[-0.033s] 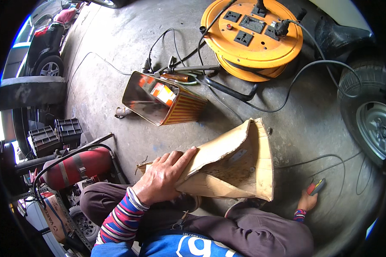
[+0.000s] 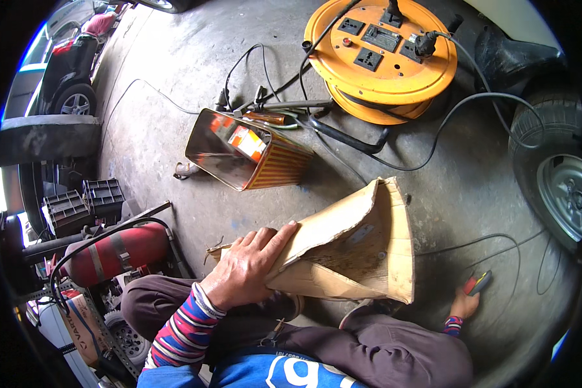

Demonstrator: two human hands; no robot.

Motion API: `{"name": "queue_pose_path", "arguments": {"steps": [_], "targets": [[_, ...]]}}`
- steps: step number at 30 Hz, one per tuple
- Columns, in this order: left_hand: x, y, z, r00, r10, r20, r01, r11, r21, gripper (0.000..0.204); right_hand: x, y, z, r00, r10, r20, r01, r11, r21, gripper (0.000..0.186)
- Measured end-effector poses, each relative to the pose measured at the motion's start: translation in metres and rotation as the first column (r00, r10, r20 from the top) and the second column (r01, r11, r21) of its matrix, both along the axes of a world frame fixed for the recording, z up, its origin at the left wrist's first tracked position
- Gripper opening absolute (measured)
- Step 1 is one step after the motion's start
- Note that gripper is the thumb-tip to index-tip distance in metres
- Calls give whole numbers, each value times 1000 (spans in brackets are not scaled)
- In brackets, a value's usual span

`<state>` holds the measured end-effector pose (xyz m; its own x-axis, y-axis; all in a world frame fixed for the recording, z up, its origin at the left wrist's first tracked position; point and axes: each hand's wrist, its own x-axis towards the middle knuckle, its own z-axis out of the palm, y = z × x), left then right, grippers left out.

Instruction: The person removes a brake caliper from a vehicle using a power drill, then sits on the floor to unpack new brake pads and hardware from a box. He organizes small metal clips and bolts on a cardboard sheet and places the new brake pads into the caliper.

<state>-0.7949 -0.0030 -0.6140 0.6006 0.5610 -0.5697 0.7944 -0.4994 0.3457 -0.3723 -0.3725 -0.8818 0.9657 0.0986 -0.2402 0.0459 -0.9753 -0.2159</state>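
In front of my lap stands a tan, worn, cardboard-like box (image 2: 323, 234), tilted with its hollow side to the right. Inside it are a stained brown surface and a small round washer-like piece. My left hand (image 2: 244, 270) is closed over its left end, fingers together on top, thumb hidden. Far to the right, low by the floor, my right hand (image 2: 464, 302) grips a small red and dark grey tool (image 2: 478, 283) whose exact kind I cannot make out. A thin dark cord (image 2: 498, 237) lies on the floor near that hand.
A striped open tin (image 2: 281, 161) with orange-white packets lies ahead. Beyond it are hand tools (image 2: 268, 118) and a yellow cable reel (image 2: 381, 64) with plugs in it. A wheel (image 2: 556, 168) stands at right; a red cylinder (image 2: 118, 253) and black crates (image 2: 84, 204) at left.
The box's right edge has shifted very slightly to the right. Both hands keep the same hold and place.
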Motion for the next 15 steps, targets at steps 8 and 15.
{"name": "queue_pose_path", "arguments": {"steps": [8,15], "targets": [[2,12,3,996,34,83,-33,999,-10,108,7,-14,-14,995,-95,-36,102,945,310,42],[9,-5,-10,987,92,129,-99,994,54,110,2,15,-13,977,-167,131,181,978,-105,47]]}}
